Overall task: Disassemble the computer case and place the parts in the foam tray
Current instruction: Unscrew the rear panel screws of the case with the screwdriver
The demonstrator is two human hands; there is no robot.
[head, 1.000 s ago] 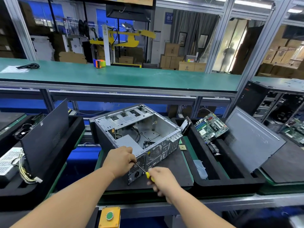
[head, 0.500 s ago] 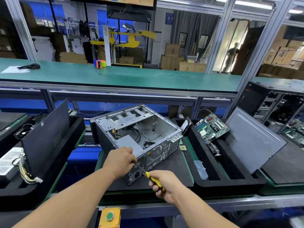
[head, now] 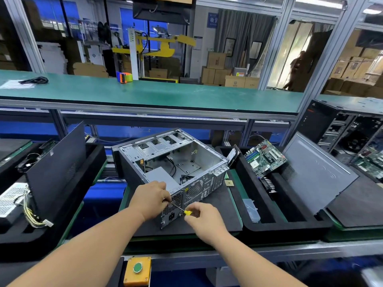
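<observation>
The open grey computer case (head: pixel 186 154) lies on its side on a black mat, rear panel toward me. A grey power supply (head: pixel 161 176) sits in its near corner. My left hand (head: pixel 149 198) rests on that corner, fingers curled over the rear edge round the tip of a screwdriver (head: pixel 187 212). My right hand (head: pixel 204 221) grips its yellow handle, with the shaft angled up-left into the rear panel. The black foam tray (head: pixel 279 228) to the right holds a green motherboard (head: pixel 264 157), a leaning grey side panel (head: pixel 317 172) and a heatsink (head: pixel 269 184).
A small CPU chip (head: pixel 229 183) lies beside the case. At left, another foam tray (head: pixel 16 241) holds a black panel (head: pixel 58 166) and a cabled power supply (head: pixel 12 198). A yellow button box (head: pixel 137 270) sits at the bench front. Another open computer (head: pixel 342 129) stands at the far right.
My right hand has rolled over the yellow handle and moved slightly up toward the case, hiding most of the handle. My left hand and the case have stayed put.
</observation>
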